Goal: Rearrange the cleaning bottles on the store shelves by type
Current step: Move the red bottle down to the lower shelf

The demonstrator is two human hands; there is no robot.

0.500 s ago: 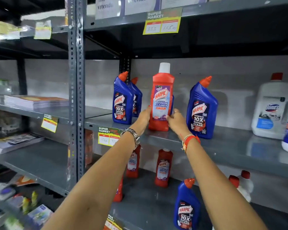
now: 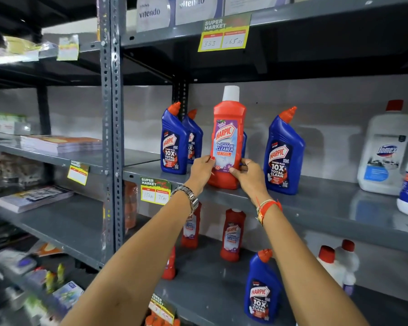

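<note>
A tall red Harpic bathroom cleaner bottle (image 2: 227,137) with a white cap stands upright near the front edge of the middle shelf (image 2: 316,203). My left hand (image 2: 201,169) grips its lower left side and my right hand (image 2: 247,175) its lower right side. Blue Harpic toilet cleaner bottles stand around it: two at the left (image 2: 173,142), one at the right (image 2: 284,154), and another mostly hidden behind the red bottle. On the shelf below stand red Harpic bottles (image 2: 232,234) and one blue bottle (image 2: 262,290).
White Domex bottles (image 2: 386,151) stand at the right of the middle shelf. Small white bottles with red caps (image 2: 335,262) sit on the lower shelf at right. A perforated steel upright (image 2: 111,128) divides this bay from the left shelves, which hold booklets (image 2: 57,143). Price tags (image 2: 154,190) hang on shelf edges.
Both hands have slid up and closed around the red bottle's lower body. The bottle stands in about the same place on the shelf.
</note>
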